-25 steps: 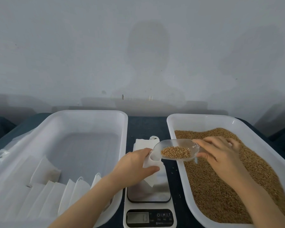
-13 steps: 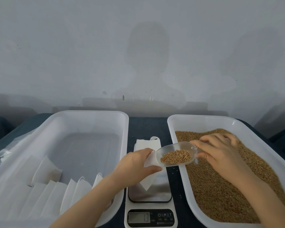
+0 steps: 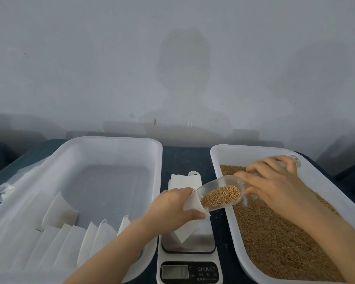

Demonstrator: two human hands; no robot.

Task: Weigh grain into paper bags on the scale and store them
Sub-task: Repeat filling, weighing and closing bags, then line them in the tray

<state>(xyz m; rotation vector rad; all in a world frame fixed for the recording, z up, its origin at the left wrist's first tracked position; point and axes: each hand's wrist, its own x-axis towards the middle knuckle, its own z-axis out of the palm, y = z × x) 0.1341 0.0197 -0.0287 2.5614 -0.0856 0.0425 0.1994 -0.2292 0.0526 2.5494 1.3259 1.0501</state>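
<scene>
left hand [image 3: 172, 206] pinches the limp, light bag [image 3: 188, 229] at its mouth; right hand [image 3: 275, 185] grips the stiff scoop [image 3: 221, 194] by its handle.

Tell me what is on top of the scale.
Only the paper bag, its lower corner apparently resting on the scale platform while the left hand pinches its mouth open beside the scoop. The paper hides the bag's inside and the platform beneath it.

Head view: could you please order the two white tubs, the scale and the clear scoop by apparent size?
1. Tied: left tub and grain tub, alike and both cut by the frame edge.
2. scale
3. clear scoop, smallest.
</scene>
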